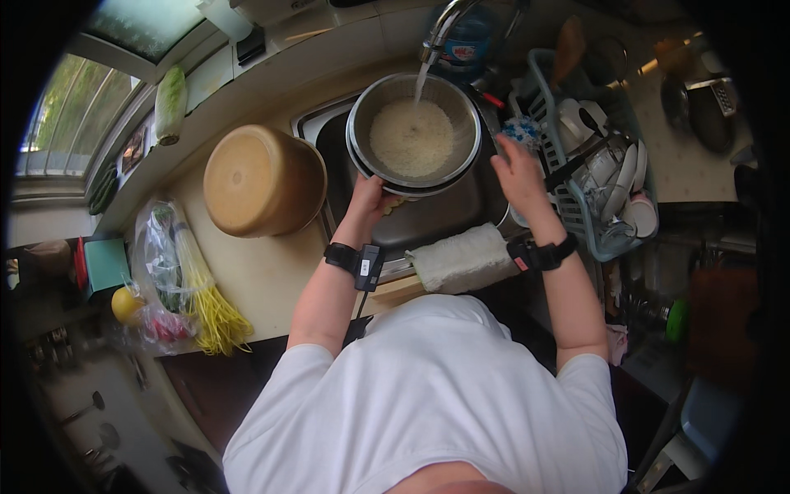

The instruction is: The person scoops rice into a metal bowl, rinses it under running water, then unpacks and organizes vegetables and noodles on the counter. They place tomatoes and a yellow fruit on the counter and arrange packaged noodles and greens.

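Note:
My left hand (373, 199) grips the lower left rim of nested metal bowls over the sink; the inner one looks like a perforated strainer bowl (469, 123). Rice (412, 139) lies in it in cloudy water. From the chrome faucet (434, 46) a stream of water (421, 84) runs into the bowl. To the right of the bowls my right hand (520, 174) is raised with its fingers apart, holding nothing, near a blue and white mesh scrubber (522, 131). Below the bowls is the stainless steel sink (426, 222), with a pale folded cloth (466, 259) on its front edge.
An upturned tan pot (262, 179) stands left of the sink. Bagged vegetables (163, 265) and yellow stalks (213, 302) lie further left. A blue plastic dish rack (561, 179) with dishes stands at the right. Behind the faucet is a large blue water bottle (466, 46). A cabbage (171, 105) lies on the sill.

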`<state>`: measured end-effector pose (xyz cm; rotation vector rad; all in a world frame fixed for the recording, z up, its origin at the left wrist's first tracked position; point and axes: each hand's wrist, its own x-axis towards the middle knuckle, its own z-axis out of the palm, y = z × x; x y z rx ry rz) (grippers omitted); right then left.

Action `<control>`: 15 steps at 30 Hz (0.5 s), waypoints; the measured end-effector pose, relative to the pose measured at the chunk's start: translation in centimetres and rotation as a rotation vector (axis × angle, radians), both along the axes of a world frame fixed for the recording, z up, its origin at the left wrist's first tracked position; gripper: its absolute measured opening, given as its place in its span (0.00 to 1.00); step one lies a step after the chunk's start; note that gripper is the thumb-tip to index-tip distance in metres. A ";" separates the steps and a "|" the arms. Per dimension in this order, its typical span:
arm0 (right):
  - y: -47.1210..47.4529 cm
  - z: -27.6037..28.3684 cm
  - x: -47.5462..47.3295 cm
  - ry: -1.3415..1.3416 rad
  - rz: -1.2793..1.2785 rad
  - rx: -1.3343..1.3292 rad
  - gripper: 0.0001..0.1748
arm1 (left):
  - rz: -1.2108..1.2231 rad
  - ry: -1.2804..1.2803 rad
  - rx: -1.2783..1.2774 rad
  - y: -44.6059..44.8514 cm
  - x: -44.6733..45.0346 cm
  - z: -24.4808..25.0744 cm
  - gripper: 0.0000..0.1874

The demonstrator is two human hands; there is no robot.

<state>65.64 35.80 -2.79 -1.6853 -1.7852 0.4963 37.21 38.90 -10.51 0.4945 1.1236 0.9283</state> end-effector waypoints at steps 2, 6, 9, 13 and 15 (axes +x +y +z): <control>0.2 -2.2 -1.0 0.230 -0.115 -0.288 0.30 | -0.028 -0.053 0.009 -0.2 0.7 0.1 0.22; 0.9 -5.1 -2.2 0.555 -0.210 -0.408 0.39 | -0.040 -0.008 -0.050 -0.8 1.4 0.5 0.22; 1.1 -5.3 -2.5 0.616 -0.191 -0.515 0.42 | -0.052 -0.026 -0.025 -0.9 0.9 0.6 0.21; 0.7 -4.4 -2.8 0.598 -0.191 -0.611 0.43 | -0.050 -0.022 -0.047 -1.0 -0.5 0.8 0.21; -0.4 -3.7 -2.6 0.480 -0.176 -0.471 0.43 | -0.027 0.030 -0.097 -0.9 -0.6 0.9 0.20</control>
